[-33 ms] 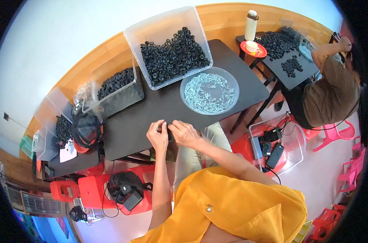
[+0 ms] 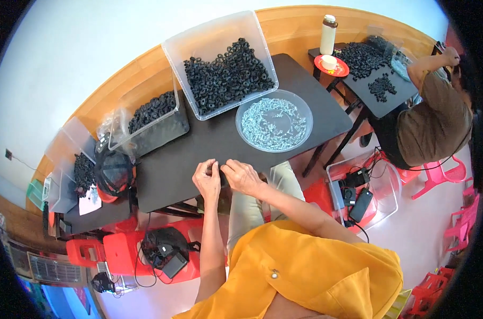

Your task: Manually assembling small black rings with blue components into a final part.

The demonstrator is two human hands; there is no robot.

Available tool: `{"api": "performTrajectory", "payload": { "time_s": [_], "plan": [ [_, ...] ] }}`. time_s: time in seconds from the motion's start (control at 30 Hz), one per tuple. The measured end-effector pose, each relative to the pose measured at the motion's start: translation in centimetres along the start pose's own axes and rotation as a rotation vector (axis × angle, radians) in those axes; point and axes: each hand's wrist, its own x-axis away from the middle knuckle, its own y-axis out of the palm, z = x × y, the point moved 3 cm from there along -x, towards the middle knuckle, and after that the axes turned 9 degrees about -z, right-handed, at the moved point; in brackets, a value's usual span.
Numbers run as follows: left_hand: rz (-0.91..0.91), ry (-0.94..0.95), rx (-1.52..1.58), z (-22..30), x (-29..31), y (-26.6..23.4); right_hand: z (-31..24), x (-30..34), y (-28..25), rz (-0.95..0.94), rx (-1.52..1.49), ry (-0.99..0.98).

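Note:
Over the near edge of the dark table [image 2: 172, 165], my left hand [image 2: 206, 179] and my right hand [image 2: 242, 177] are close together with a small gap between them. The fingers of both are pinched. A bit of something dark shows at the left fingertips, too small to name; whatever the right fingers hold is hidden. Beyond my right hand lies a round clear tray [image 2: 274, 144] of small shiny metal pieces. Behind my hands, a large clear plastic bin [image 2: 220, 27] is tilted toward me, with many small black rings [image 2: 228, 74] inside.
Left of it stands another clear bin [image 2: 164, 127] of black parts, then a black cap [image 2: 114, 170]. At right, a person in a brown shirt [image 2: 435, 119] works at a second table [image 2: 382, 106] with black parts. A clear box of devices [image 2: 388, 204] sits beside my right arm.

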Motion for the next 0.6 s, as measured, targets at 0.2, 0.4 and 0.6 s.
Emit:
{"api": "performTrajectory", "payload": {
  "time_s": [0.2,0.4,0.6],
  "plan": [
    [-0.013,0.016,-0.037,-0.9,0.5,0.2,-0.3,0.7,-0.1,0.018,-0.003,0.002],
    [-0.055,-0.01,0.021,-0.8,0.3,0.2,-0.3,0.5,-0.3,-0.002,0.031,0.008],
    [-0.112,-0.046,0.062,-1.4,0.2,0.0,-0.3,0.1,-0.2,0.002,0.023,0.012]
  ]
}}
